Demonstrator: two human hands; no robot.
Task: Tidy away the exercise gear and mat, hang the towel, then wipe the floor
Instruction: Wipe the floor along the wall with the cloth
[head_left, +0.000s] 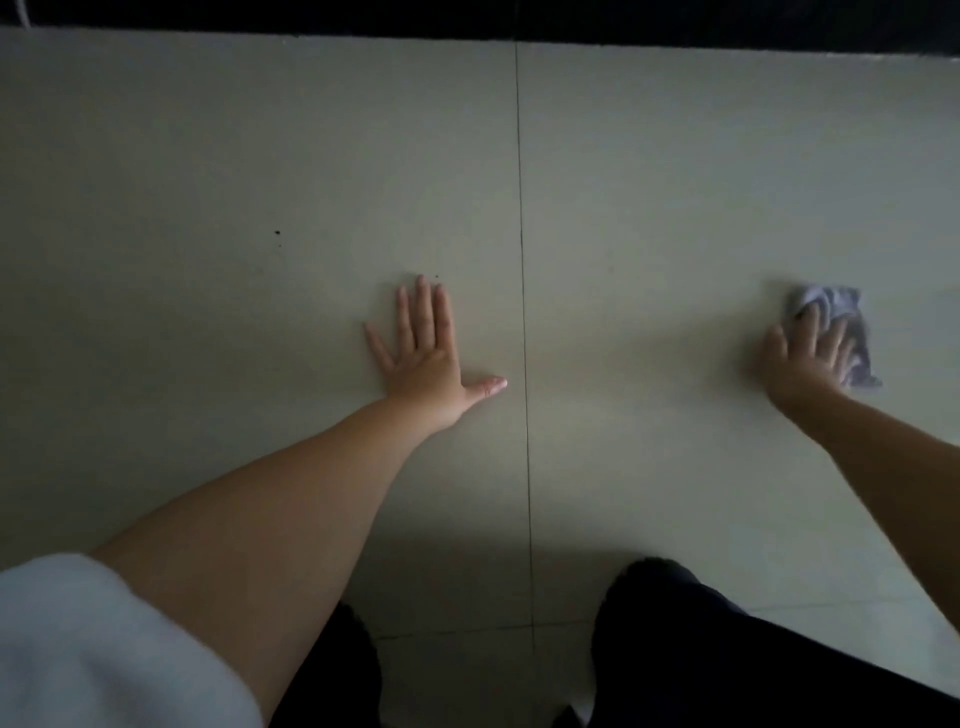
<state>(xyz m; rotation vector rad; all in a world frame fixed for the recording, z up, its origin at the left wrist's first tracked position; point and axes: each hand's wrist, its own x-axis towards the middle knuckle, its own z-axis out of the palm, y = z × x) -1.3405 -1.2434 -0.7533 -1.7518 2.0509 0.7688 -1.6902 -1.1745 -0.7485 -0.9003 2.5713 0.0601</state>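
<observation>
Kneeling over a pale tiled floor (260, 156), a person plants both hands on it. Landmark: the dark grout line (522, 260) running away from the body between two tiles.

Left hand (423, 353) lies flat just left of the grout line, palm down, fingers straight and spread, thumb stretched toward the line without reaching it. It grasps nothing.

Right hand (808, 353) is well to the right of the grout line, fingers extended and pressing down on a crumpled grey cloth (852, 332). The cloth lies on the floor under and beyond the fingers, bunched; hand and cloth are blurred.

White sleeve (104, 639) sits at the near left of the line. Dark trouser knees (675, 649) straddle its near end. A black band (519, 18) crosses its far end. Small dark specks (277, 233) mark the tile left of it.
</observation>
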